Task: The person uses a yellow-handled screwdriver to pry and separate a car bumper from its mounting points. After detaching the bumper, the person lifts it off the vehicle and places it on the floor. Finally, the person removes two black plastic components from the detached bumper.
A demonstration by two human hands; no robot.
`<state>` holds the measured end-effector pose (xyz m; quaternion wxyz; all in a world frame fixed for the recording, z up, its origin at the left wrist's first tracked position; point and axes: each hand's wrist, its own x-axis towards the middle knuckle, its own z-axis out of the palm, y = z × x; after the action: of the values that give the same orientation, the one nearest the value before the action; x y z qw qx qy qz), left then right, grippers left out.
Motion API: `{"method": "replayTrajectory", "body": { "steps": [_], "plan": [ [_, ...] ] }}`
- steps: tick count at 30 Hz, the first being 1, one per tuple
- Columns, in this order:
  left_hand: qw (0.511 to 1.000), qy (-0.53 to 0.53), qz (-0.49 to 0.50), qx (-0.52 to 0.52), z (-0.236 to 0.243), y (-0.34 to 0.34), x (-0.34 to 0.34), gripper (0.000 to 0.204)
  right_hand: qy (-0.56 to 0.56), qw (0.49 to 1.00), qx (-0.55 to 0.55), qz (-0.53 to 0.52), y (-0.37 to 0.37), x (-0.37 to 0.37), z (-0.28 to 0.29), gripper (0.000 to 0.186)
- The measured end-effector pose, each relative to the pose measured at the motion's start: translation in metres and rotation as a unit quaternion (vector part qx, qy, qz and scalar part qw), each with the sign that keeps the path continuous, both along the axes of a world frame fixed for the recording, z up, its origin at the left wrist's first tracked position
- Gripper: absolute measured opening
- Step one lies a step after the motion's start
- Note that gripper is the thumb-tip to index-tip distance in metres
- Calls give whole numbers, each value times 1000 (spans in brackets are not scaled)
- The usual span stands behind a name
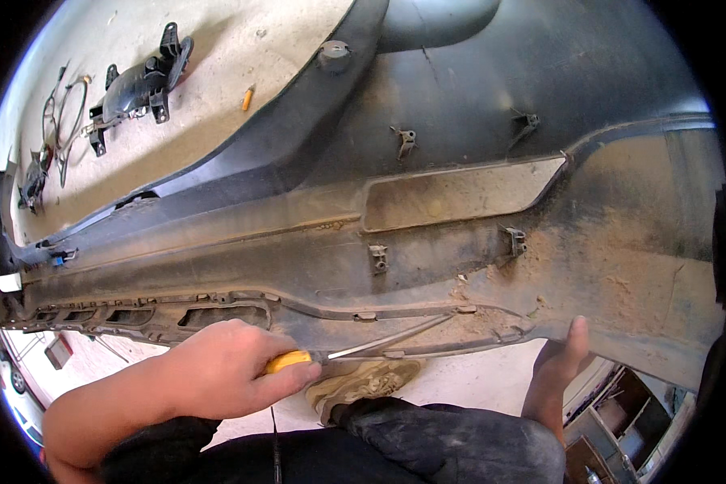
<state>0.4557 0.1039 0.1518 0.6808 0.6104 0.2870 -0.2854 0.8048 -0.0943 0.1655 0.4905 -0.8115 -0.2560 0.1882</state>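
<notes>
A large black plastic car bumper [315,226], coated with brown dust, spans the view with its hollow inner side showing. My left hand [234,363] is closed around the yellow handle of a screwdriver [391,337]. Its metal shaft points right and slightly up, and the tip meets a dusty strip by a small clip slot [462,310] along the bumper's near edge. At the right, my right hand [571,351] grips that same edge, thumb on top; its other fingers are hidden beneath the bumper.
A black lamp-like part with brackets [141,87], a cable [71,113] and a small orange piece [248,98] lie on the pale floor beyond the bumper. My shoe [363,383] is under the near edge. A compartmented box [621,419] stands at the lower right.
</notes>
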Motion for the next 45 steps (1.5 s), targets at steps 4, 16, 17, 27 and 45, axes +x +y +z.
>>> {"method": "replayTrajectory", "body": {
  "steps": [4,16,17,27,45],
  "plan": [
    [1000,21,2,3,8,9,10,45,2,999,32,19,4,-3,-1,52],
    [996,43,16,74,33,9,0,39,-40,995,-57,67,27,-21,18,62],
    [996,30,16,78,37,9,1,38,-46,995,-59,69,26,-20,19,62],
    [943,-27,331,-31,43,0,-8,34,-410,904,-5,119,13,-13,44,68],
    [882,-182,21,434,87,25,-55,34,261,849,-82,451,158,-180,94,22]
  ]
}}
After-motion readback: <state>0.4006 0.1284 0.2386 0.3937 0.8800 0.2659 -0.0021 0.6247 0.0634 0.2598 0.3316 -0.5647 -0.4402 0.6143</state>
